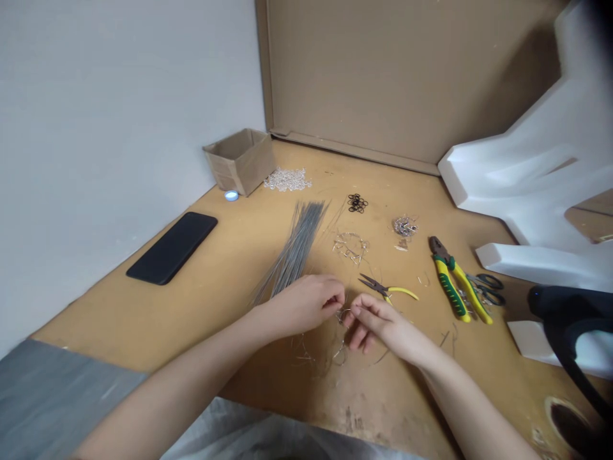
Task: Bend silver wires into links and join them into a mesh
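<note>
My left hand (322, 298) and my right hand (372, 321) meet above the near middle of the table. Both have their fingers pinched on a thin looped wire (341, 315) between them; its fine detail is too small to make out. Beneath my hands lie further bent wire pieces (339, 352). Left of and beyond my left hand is a bundle of straight grey wires (299, 246). Just past my right hand rest small needle-nose pliers (383, 289) with yellow handles. A ring of bent wire pieces (350, 246) lies farther back.
At the back stand a small cardboard box (244, 163) and a pile of clear beads (287, 180). Black rings (357, 203) lie mid-table. On the right are larger pliers (454, 278), scissors (488, 287) and white foam (527, 147). A phone (172, 248) lies left.
</note>
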The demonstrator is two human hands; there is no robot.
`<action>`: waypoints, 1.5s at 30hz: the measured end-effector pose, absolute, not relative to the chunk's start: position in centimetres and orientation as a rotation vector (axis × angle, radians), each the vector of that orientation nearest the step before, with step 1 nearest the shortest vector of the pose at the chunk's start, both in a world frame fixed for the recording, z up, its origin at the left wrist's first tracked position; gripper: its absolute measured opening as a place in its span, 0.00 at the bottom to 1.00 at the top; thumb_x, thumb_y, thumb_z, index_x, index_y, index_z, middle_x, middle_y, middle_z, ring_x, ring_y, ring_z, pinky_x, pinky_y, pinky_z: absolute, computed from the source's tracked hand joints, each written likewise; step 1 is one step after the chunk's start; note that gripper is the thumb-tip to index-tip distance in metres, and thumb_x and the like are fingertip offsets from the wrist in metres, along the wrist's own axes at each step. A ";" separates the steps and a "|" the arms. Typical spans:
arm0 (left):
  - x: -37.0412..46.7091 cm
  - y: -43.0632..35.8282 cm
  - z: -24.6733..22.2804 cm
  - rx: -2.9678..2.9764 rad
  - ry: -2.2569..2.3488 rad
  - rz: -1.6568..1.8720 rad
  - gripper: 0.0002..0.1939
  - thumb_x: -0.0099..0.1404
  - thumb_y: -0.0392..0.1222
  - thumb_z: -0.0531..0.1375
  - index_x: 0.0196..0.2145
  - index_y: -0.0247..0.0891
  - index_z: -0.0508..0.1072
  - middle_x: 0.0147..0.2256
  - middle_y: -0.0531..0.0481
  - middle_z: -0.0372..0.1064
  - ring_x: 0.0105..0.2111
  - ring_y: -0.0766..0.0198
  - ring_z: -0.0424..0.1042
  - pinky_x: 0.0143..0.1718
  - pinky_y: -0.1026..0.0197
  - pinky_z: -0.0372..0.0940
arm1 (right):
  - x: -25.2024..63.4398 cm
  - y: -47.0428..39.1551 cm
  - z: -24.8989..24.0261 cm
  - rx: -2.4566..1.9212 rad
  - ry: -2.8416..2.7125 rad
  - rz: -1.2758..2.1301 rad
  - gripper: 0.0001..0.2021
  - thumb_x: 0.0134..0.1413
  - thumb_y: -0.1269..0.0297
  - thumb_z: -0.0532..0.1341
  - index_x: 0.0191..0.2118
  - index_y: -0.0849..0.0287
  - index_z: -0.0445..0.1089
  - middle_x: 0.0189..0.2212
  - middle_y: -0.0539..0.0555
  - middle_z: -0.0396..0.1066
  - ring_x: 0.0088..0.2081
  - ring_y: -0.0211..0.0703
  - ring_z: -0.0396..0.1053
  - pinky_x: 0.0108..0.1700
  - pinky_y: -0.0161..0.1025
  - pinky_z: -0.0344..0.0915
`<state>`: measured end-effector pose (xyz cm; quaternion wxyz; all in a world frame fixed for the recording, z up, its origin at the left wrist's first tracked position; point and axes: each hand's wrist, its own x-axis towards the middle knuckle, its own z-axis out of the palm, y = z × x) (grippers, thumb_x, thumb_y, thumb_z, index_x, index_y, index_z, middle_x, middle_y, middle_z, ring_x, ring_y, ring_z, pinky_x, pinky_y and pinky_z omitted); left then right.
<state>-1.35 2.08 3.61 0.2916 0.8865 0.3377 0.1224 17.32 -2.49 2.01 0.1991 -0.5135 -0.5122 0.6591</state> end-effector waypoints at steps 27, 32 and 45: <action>-1.6 2.2 3.2 2.617 0.755 0.202 0.08 0.63 0.33 0.50 0.29 0.37 0.67 0.29 0.53 0.65 0.31 0.66 0.64 0.33 0.65 0.55 | 18.6 -2.5 -0.1 -1.489 -1.835 1.542 0.08 0.53 0.69 0.51 0.30 0.61 0.66 0.18 0.48 0.66 0.20 0.33 0.65 0.24 0.31 0.61; -1.7 2.2 3.2 2.595 0.794 0.197 0.08 0.62 0.31 0.50 0.30 0.36 0.68 0.30 0.51 0.64 0.33 0.65 0.64 0.35 0.63 0.55 | 18.6 -2.5 0.0 -1.482 -1.906 1.462 0.08 0.52 0.71 0.51 0.29 0.61 0.67 0.19 0.48 0.65 0.20 0.33 0.65 0.24 0.31 0.61; -1.3 1.7 2.8 2.599 0.897 0.131 0.04 0.56 0.31 0.53 0.31 0.37 0.62 0.34 0.49 0.59 0.34 0.62 0.63 0.34 0.62 0.58 | 18.6 -2.5 0.2 -1.460 -2.008 1.283 0.09 0.50 0.74 0.51 0.27 0.60 0.67 0.23 0.49 0.66 0.21 0.33 0.65 0.27 0.32 0.61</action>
